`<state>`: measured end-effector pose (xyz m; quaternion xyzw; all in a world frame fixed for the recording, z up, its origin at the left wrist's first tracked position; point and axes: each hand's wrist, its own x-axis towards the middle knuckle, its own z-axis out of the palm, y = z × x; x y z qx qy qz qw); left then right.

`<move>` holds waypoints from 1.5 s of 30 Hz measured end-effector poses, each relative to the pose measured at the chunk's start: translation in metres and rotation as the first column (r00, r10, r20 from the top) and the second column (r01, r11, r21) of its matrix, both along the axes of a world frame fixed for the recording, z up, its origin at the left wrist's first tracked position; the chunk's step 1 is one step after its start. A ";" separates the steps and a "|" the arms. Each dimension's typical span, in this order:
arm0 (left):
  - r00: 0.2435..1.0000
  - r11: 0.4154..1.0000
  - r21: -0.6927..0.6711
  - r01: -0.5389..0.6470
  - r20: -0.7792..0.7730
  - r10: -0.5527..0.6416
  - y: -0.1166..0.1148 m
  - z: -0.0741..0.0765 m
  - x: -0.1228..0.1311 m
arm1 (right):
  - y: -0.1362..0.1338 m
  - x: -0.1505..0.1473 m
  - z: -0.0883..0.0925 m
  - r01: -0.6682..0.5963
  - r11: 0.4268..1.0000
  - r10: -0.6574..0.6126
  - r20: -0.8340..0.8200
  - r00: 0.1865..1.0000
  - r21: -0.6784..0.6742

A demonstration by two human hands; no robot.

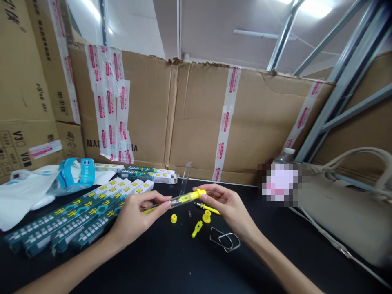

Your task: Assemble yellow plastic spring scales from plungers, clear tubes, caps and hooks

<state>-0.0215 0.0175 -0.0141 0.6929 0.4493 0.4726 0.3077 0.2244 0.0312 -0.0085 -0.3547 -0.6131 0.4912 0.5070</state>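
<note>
Two bare hands hold a clear plastic tube [185, 200] level above a black table [171, 265], a yellow cap [197, 194] on its right end. The left hand [137, 218] clasps the tube's other end between thumb and fingers, with a thin yellow tip poking out past them. The right hand [226, 208] pinches the capped end with its fingertips [204, 191].

Loose parts lie on the table below the tube, between the hands: a small yellow cup [173, 218], a tiny metal spring [189, 213], a yellow collar [206, 217], a yellow plug [197, 228] and a yellow-handled metal pin [208, 208], the pin just under the right hand. A bent wire clip [225, 240] lies nearer the right wrist. A second clear tube [185, 177] stands almost upright just behind the held one.

Stacked teal boxes [76, 216] lie beside the left hand, near a blue packet [75, 175] and a white plastic bag [27, 196]. A taped cardboard sheet [171, 114] rises behind the table, and a beige bag [343, 212] sits at the right.
</note>
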 end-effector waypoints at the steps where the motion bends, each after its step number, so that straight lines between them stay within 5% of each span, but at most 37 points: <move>1: 0.999 0.999 -0.022 0.026 0.019 -0.025 0.002 -0.001 -0.001 | 0.001 0.001 0.000 -0.008 1.000 0.008 -0.005 1.000 0.009; 8: 0.997 0.997 -0.003 0.082 -0.011 -0.082 0.006 -0.005 -0.003 | 0.004 0.002 -0.003 0.001 1.000 0.000 0.023 1.000 -0.014; 14: 0.977 0.969 0.244 0.033 -0.212 0.020 -0.005 -0.003 -0.001 | 0.003 -0.004 -0.013 -0.002 1.000 0.004 0.141 0.990 -0.014; 23: 0.997 0.997 -0.058 0.051 0.054 -0.048 0.000 -0.001 0.005 | -0.004 -0.012 -0.008 -0.014 0.999 0.004 -0.206 0.979 -0.044; 30: 0.999 0.998 -0.062 0.006 0.046 -0.003 -0.003 -0.004 0.006 | -0.006 -0.019 -0.012 -0.082 0.983 0.022 -0.343 0.939 -0.162; 45: 0.998 0.998 -0.064 0.005 0.055 -0.002 -0.011 -0.009 0.011 | -0.011 -0.025 -0.011 -0.100 0.981 0.012 -0.466 0.885 -0.164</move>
